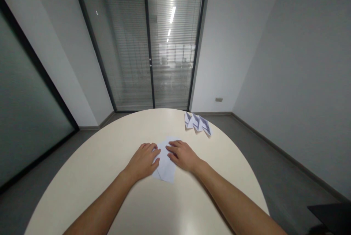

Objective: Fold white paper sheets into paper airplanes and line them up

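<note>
A white sheet of paper (166,162) lies flat on the cream tabletop (109,176), a little right of its middle and on the near half. The sheet is partly folded: its far end comes to a blunt point, and its near edge runs slantwise, with the lowest corner toward the right.

The left hand (144,162) rests palm down on the sheet's left side, fingers (153,151) stretched flat and pointing right and far. Its grip is open; it presses the paper rather than clasping it. The right hand (183,155) lies palm down on the sheet's right side, fingers (171,149) stretched toward the left, its grip also open and flat on the paper. The fingertips of the two hands come close together over the sheet's far part, with a narrow strip of paper showing between them. Both bare forearms run from the near edge of the view up to the hands.

Farther off, near the tabletop's far right rim, a row of small folded paper pieces (197,122) lies side by side, well apart from the hands; they are white with darker faces.

Beyond the tabletop stand glass doors with blinds (148,45), grey walls on both sides and a grey floor (274,162). A dark object (333,215) shows at the near right corner; what it is cannot be told.
</note>
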The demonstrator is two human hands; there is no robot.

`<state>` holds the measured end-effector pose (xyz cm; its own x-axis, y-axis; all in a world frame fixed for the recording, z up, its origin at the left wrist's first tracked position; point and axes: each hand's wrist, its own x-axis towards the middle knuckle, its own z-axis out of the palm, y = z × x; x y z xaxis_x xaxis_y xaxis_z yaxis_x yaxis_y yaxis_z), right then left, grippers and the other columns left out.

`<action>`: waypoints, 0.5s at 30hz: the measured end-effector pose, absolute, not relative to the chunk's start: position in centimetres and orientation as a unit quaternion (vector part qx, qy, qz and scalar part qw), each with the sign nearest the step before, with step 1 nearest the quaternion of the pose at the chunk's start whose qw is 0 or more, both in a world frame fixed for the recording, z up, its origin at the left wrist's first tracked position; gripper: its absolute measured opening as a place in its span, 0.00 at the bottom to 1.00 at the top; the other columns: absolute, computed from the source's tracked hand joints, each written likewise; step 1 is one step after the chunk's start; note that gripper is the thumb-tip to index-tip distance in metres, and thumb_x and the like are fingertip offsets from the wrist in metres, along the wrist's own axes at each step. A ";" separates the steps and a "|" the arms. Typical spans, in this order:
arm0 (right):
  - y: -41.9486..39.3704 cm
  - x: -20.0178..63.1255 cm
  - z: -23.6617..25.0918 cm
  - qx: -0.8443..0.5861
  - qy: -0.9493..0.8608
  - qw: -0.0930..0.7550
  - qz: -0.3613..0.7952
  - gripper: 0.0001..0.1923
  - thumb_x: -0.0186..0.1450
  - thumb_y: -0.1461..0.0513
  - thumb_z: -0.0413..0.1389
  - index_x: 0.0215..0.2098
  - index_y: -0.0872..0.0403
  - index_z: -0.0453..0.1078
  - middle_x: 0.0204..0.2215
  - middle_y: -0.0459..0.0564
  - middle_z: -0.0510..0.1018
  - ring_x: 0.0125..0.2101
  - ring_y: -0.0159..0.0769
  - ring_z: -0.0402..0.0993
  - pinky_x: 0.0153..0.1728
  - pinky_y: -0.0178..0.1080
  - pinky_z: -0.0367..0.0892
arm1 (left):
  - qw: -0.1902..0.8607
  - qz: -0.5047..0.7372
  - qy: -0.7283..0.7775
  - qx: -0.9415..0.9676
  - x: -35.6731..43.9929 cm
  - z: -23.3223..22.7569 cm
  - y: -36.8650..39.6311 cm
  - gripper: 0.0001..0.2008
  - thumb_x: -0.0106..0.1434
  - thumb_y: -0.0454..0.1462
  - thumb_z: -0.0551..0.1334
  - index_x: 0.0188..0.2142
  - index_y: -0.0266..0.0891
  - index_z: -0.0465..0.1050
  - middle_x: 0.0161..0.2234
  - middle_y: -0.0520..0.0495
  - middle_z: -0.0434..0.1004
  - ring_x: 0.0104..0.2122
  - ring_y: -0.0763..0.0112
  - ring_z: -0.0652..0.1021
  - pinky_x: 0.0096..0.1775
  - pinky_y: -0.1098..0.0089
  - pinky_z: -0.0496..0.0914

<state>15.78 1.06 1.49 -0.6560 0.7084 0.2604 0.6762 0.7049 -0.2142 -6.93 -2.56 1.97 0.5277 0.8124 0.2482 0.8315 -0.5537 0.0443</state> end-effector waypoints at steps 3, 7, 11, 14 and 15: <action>1.6 16.3 0.8 -0.374 -0.909 0.181 0.034 0.18 0.72 0.56 0.50 0.56 0.48 0.73 0.59 0.55 0.71 0.58 0.45 0.63 0.58 0.47 0.57 | 0.016 -0.138 -0.420 -0.897 -7.0 1.4 -2.4 0.14 0.66 0.34 0.55 0.48 0.41 0.74 0.55 0.43 0.74 0.56 0.62 0.71 0.65 0.56 0.56; 1.8 16.4 0.7 -0.368 -0.906 0.205 0.036 0.15 0.71 0.58 0.52 0.53 0.48 0.75 0.58 0.54 0.71 0.58 0.45 0.63 0.58 0.48 0.57 | -0.011 -0.148 -0.418 -0.896 -7.4 0.5 -1.9 0.17 0.68 0.35 0.54 0.54 0.44 0.72 0.59 0.46 0.71 0.58 0.64 0.70 0.62 0.61 0.61; 1.2 15.7 1.8 -0.318 -0.921 0.213 0.074 0.13 0.69 0.55 0.56 0.49 0.49 0.76 0.54 0.52 0.75 0.54 0.42 0.68 0.56 0.46 0.59 | 0.030 -0.142 -0.480 -0.865 -7.5 0.9 -1.7 0.15 0.69 0.40 0.55 0.51 0.42 0.73 0.53 0.41 0.74 0.52 0.57 0.74 0.56 0.56 0.66; 0.8 15.3 2.4 -0.274 -0.937 0.190 0.106 0.20 0.64 0.49 0.61 0.51 0.49 0.75 0.51 0.52 0.77 0.51 0.43 0.71 0.54 0.45 0.61 | 0.059 -0.128 -0.511 -0.848 -7.4 1.6 -1.7 0.14 0.70 0.43 0.55 0.49 0.41 0.74 0.49 0.40 0.75 0.49 0.55 0.74 0.52 0.54 0.67; 0.8 15.3 2.4 -0.268 -0.939 0.183 0.114 0.23 0.63 0.48 0.62 0.52 0.50 0.75 0.50 0.52 0.78 0.51 0.44 0.71 0.54 0.44 0.61 | 0.062 -0.125 -0.517 -0.845 -7.4 1.7 -1.7 0.14 0.69 0.43 0.55 0.48 0.41 0.74 0.49 0.40 0.75 0.48 0.54 0.74 0.51 0.54 0.67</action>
